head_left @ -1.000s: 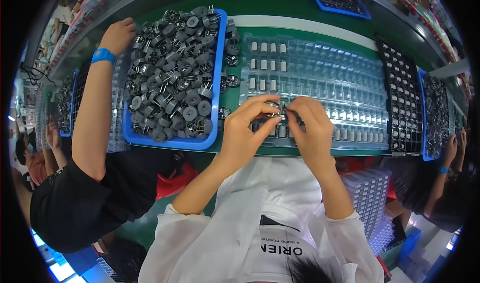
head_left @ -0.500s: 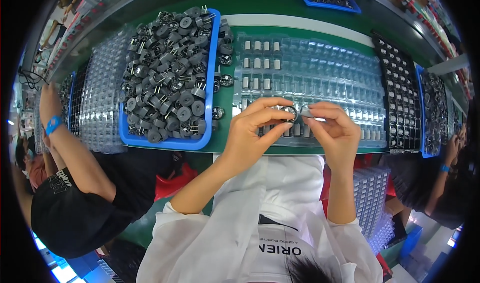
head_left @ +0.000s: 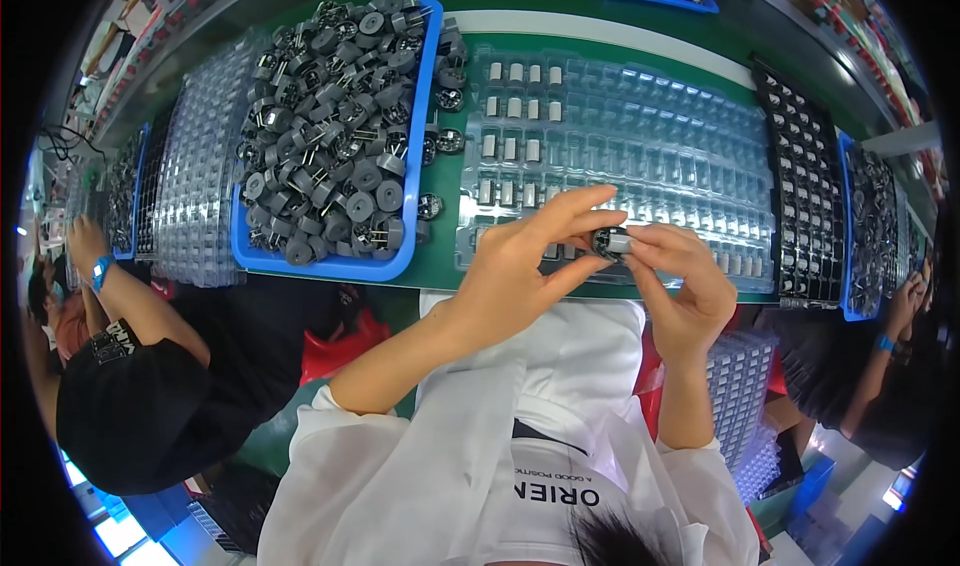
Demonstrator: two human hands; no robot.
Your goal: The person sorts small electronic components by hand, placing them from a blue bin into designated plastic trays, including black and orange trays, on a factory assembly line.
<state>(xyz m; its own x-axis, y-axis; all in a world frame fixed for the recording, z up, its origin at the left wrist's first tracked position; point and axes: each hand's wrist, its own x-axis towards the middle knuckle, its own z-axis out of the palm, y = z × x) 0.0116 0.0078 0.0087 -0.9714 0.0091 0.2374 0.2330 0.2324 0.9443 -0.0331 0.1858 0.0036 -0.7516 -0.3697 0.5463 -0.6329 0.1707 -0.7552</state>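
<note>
- Green worktable (head_left: 437,248): we observe a clear compartment tray (head_left: 650,156) beside a blue bin (head_left: 424,96).
- Left hand (head_left: 512,271) grasps a round black component (head_left: 602,241) above the tray's near edge.
- Right hand (head_left: 690,291) pinches a silver block (head_left: 620,245) against it.

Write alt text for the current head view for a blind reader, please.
A person's left hand holds a round dark part beside a small silvery piece in the right hand, over a partly filled clear tray. At left, a blue bin is heaped with grey parts.
</note>
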